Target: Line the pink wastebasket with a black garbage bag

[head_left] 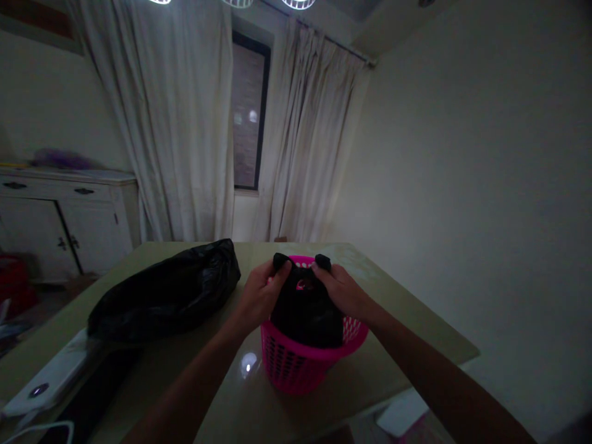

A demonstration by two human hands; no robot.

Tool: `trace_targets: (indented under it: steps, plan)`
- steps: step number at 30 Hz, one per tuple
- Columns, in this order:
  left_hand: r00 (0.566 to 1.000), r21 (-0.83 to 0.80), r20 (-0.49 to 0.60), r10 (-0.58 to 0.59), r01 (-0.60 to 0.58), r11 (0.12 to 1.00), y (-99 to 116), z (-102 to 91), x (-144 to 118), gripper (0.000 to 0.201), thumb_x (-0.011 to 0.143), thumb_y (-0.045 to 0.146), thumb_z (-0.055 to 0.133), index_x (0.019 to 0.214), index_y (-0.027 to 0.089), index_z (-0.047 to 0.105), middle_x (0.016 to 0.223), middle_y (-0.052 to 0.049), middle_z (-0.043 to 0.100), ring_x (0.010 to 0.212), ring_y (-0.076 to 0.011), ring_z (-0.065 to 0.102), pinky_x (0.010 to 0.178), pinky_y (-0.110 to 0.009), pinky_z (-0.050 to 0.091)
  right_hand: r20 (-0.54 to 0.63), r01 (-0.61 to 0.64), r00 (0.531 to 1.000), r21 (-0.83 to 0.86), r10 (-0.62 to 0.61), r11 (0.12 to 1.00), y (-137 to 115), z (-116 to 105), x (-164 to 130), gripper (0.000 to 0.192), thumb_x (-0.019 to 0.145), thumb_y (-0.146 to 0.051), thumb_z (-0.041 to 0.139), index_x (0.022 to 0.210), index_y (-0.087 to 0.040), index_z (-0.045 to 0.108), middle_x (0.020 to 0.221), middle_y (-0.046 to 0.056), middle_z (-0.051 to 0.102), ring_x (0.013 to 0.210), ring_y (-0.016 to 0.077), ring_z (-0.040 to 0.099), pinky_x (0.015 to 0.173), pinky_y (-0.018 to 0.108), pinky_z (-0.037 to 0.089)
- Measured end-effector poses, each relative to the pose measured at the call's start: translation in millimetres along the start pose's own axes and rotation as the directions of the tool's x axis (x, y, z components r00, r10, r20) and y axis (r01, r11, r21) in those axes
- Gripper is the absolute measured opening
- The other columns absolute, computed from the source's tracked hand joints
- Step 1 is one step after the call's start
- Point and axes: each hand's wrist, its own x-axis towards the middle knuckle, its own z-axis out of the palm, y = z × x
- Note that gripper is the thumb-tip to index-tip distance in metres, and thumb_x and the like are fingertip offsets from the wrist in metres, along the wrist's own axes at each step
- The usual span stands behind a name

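A bright pink perforated plastic basket (296, 364) stands upright on the table in front of me. Inside its mouth sits a black plastic bag (308, 314), its body partly below the rim. My left hand (261, 290) pinches one upper corner of the bag, thumb on the near side. The opposite corner is held by my right hand (345, 290) in a similar pinch. Between the two hands the bag's top edge dips, and pink basket shows through the gap. The bag's lower part is hidden by the basket wall.
A larger black plastic bag (171, 296) lies on the pale green table (383, 364) to the left. Nearer me on that side are a white device (50, 376) and a white cable (50, 425). A white cabinet (92, 228) stands beyond, and a wall rises along the right.
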Motion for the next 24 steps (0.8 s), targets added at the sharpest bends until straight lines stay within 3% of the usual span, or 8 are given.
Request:
trace_targets:
  steps: [6,10,12,15,17,19,22,24]
  plan:
    - [0.902,0.107,-0.410,-0.139,0.199,0.974,-40,-56.5,-39,0.059,0.087,0.076,0.066,0.084,0.017,0.072,0.079,-0.003,0.067,0.078,-0.0230,0.059,0.069,-0.032,0.044,-0.057,0.010,0.997,-0.590,-0.054,0.807,28,-36,-32,0.035,0.102,-0.035,0.044,0.101,-0.015,0.072,0.107,0.015,0.072,0.105,0.0309,0.063,0.098,0.047,0.043]
    - [0.874,0.072,-0.398,-0.277,0.331,0.941,-66,-76.4,-53,0.070,0.081,0.085,0.065,0.087,0.015,0.073,0.080,-0.006,0.070,0.078,-0.0267,0.062,0.068,-0.034,0.046,-0.006,0.017,1.000,-0.668,-0.028,0.744,38,-52,-43,0.036,0.105,-0.033,0.044,0.109,-0.017,0.076,0.117,0.015,0.073,0.112,0.0333,0.062,0.101,0.053,0.040]
    - [0.892,0.146,-0.408,-0.195,0.275,0.950,-66,-72.8,-53,0.064,0.090,0.075,0.063,0.107,0.015,0.075,0.096,-0.009,0.074,0.089,-0.0307,0.068,0.075,-0.038,0.052,-0.002,0.087,0.994,-0.593,-0.109,0.800,31,-58,-40,0.035,0.105,-0.039,0.051,0.121,-0.019,0.076,0.125,0.014,0.072,0.118,0.0333,0.062,0.106,0.054,0.040]
    - [0.839,0.492,-0.491,0.234,0.045,0.870,-50,-55.2,-59,0.058,0.098,0.049,0.068,0.146,0.017,0.060,0.138,-0.018,0.068,0.126,-0.0383,0.063,0.105,-0.052,0.049,0.069,0.256,0.966,-0.419,-0.251,0.871,10,-59,-29,0.059,0.096,-0.051,0.073,0.146,-0.022,0.064,0.142,0.015,0.067,0.129,0.0324,0.061,0.114,0.049,0.042]
    - [0.750,0.717,-0.388,0.536,-0.119,0.686,-34,-36.8,-68,0.057,0.098,0.032,0.071,0.152,0.020,0.054,0.146,-0.021,0.063,0.137,-0.0387,0.057,0.116,-0.057,0.039,0.202,0.348,0.936,-0.415,-0.287,0.841,0,-50,-20,0.085,0.084,-0.053,0.086,0.158,-0.025,0.054,0.158,0.015,0.056,0.143,0.0350,0.053,0.121,0.050,0.038]
    - [0.739,0.722,-0.140,0.659,-0.379,0.579,-20,-15.3,-81,0.048,0.099,0.018,0.066,0.146,0.025,0.058,0.136,-0.014,0.070,0.128,-0.0306,0.062,0.112,-0.048,0.042,0.365,0.429,0.892,-0.499,-0.266,0.753,-1,-33,-11,0.096,0.075,-0.047,0.094,0.160,-0.030,0.053,0.164,0.014,0.052,0.151,0.0385,0.046,0.126,0.056,0.029]
    - [0.702,0.496,0.362,0.614,-0.702,0.511,-10,14.1,-96,0.035,0.104,0.021,0.057,0.139,0.022,0.062,0.115,-0.008,0.078,0.104,-0.0247,0.069,0.098,-0.041,0.049,0.501,0.509,0.842,-0.611,-0.201,0.607,3,-6,2,0.054,0.078,-0.020,0.083,0.131,-0.025,0.074,0.135,0.014,0.072,0.133,0.0367,0.061,0.124,0.061,0.026]
    - [0.677,0.497,0.428,0.599,-0.730,0.469,-11,26.2,-99,0.032,0.105,0.019,0.057,0.135,0.022,0.065,0.104,-0.005,0.078,0.087,-0.0233,0.069,0.086,-0.041,0.048,0.493,0.510,0.847,-0.647,-0.200,0.567,-1,0,8,0.032,0.080,-0.007,0.069,0.108,-0.021,0.077,0.112,0.012,0.077,0.115,0.0320,0.068,0.119,0.057,0.033]
